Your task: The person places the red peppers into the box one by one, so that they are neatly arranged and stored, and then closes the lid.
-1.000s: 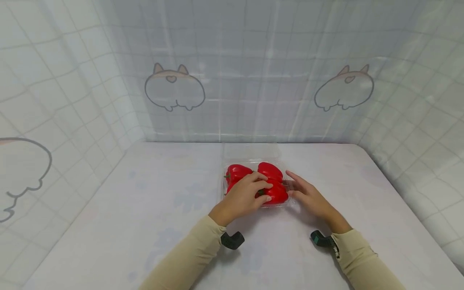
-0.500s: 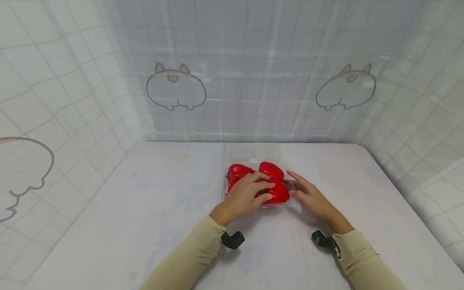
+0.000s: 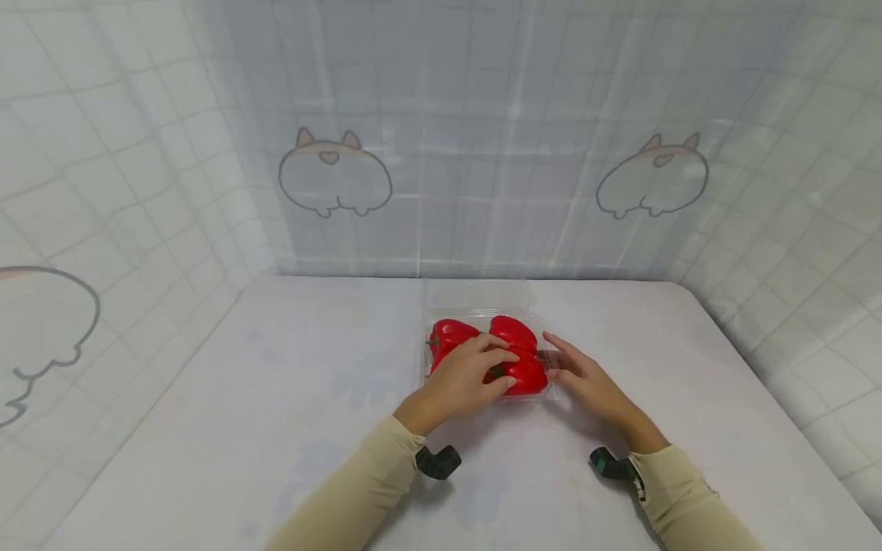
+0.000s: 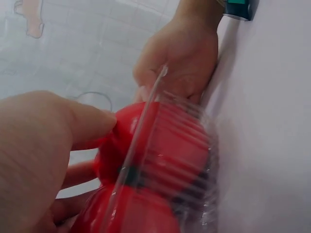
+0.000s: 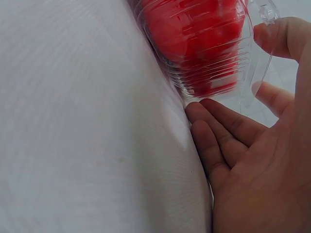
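A clear plastic clamshell box (image 5: 221, 80) stands on the table with its lid (image 3: 475, 295) folded open toward the back. Several red bell peppers lie inside, among them one at back left (image 3: 451, 334) and one at back right (image 3: 512, 330). My left hand (image 3: 463, 380) reaches over the box and grips the front-right bell pepper (image 3: 527, 375), thumb on its near side and fingers across its top. My right hand (image 3: 590, 385) is at the box's right side, thumb and index finger at the rim, other fingers low by the base. The left hand partly covers the front-left pepper.
The white tabletop (image 3: 289, 405) spreads around the box. Behind it hangs a pale checked curtain (image 3: 482, 153) with animal outlines, and similar sheets rise at both sides. Dark wrist cameras sit under the left wrist (image 3: 439, 462) and right wrist (image 3: 609, 464).
Both hands, the peppers and the box hold their places. The whole head view has shifted slightly.
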`<act>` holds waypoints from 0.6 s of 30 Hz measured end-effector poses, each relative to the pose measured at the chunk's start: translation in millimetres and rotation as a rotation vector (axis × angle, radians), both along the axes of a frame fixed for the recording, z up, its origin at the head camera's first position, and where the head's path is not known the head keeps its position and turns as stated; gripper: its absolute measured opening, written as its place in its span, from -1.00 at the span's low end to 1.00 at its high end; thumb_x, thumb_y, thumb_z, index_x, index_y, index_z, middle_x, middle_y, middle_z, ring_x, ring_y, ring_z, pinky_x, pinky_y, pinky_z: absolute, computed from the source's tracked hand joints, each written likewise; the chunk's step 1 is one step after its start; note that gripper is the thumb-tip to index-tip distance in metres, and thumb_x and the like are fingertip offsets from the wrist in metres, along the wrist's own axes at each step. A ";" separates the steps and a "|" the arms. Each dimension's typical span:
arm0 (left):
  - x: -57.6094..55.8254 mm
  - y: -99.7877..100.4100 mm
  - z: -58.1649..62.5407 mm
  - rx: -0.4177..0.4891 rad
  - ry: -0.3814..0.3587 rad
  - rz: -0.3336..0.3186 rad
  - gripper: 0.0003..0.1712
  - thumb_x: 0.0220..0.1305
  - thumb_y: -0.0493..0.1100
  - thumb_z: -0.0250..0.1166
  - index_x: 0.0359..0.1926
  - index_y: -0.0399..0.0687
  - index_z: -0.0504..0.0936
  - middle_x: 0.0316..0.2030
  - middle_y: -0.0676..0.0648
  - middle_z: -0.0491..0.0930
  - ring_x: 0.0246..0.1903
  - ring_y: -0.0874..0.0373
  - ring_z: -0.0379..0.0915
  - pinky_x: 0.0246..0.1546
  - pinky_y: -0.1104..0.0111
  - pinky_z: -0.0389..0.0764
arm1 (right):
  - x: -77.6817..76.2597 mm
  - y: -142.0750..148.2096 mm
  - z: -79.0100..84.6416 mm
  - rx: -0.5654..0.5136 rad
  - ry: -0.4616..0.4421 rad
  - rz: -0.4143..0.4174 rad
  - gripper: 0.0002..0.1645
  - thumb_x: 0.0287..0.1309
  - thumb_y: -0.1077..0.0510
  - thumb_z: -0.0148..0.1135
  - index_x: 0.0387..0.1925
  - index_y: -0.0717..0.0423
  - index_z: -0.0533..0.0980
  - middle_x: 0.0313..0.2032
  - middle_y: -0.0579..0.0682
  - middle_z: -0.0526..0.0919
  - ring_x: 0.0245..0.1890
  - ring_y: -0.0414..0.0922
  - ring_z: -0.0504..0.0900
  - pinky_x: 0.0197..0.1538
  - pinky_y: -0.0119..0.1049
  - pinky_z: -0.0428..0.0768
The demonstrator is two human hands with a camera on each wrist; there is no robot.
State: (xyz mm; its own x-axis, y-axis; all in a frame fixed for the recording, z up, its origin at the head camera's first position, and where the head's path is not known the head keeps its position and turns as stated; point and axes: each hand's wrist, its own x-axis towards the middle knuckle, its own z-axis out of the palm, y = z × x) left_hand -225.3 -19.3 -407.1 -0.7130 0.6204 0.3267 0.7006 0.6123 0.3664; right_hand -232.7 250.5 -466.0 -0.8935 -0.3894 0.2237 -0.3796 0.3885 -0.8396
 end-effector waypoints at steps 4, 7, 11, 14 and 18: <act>-3.4 -6.6 3.2 0.015 -0.031 -0.034 -0.57 0.31 0.03 0.34 0.17 0.10 0.66 0.17 0.06 0.53 0.18 0.15 0.40 0.08 0.25 0.58 | 1.1 -0.9 0.6 0.014 -0.010 -0.025 -0.18 0.37 0.13 0.17 0.56 -0.04 0.09 0.32 0.21 0.45 0.27 0.17 0.48 0.18 0.12 0.53; -9.0 -13.9 7.0 0.033 -0.072 -0.036 -0.60 0.33 0.02 0.33 0.17 0.12 0.65 0.15 0.07 0.54 0.17 0.15 0.40 0.04 0.25 0.61 | 1.7 -0.6 1.0 0.020 -0.014 -0.039 -0.16 0.36 0.11 0.19 0.56 -0.03 0.08 0.33 0.19 0.44 0.28 0.17 0.47 0.16 0.10 0.54; -17.8 -26.7 15.3 0.092 -0.123 -0.006 -0.61 0.34 -0.02 0.33 0.17 0.11 0.64 0.12 0.06 0.56 0.14 0.15 0.43 0.03 0.23 0.62 | 0.7 -0.5 2.5 0.023 -0.007 -0.040 -0.16 0.36 0.11 0.20 0.56 0.01 0.08 0.33 0.20 0.44 0.29 0.18 0.46 0.16 0.10 0.55; -25.2 -39.0 21.1 0.157 -0.138 0.015 -0.62 0.35 -0.06 0.32 0.17 0.07 0.64 0.10 0.05 0.60 0.13 0.13 0.46 0.08 0.18 0.59 | -0.5 -0.8 2.8 0.018 -0.013 -0.039 -0.16 0.35 0.11 0.21 0.56 0.00 0.09 0.32 0.21 0.45 0.29 0.18 0.46 0.17 0.12 0.54; -34.7 -57.3 23.6 0.217 -0.143 0.053 -0.63 0.38 -0.11 0.30 0.17 0.01 0.64 0.08 -0.01 0.62 0.12 0.08 0.50 0.10 0.09 0.58 | -1.5 -0.6 0.7 0.007 -0.031 -0.034 -0.17 0.36 0.11 0.20 0.56 -0.01 0.09 0.32 0.22 0.45 0.29 0.19 0.46 0.18 0.14 0.52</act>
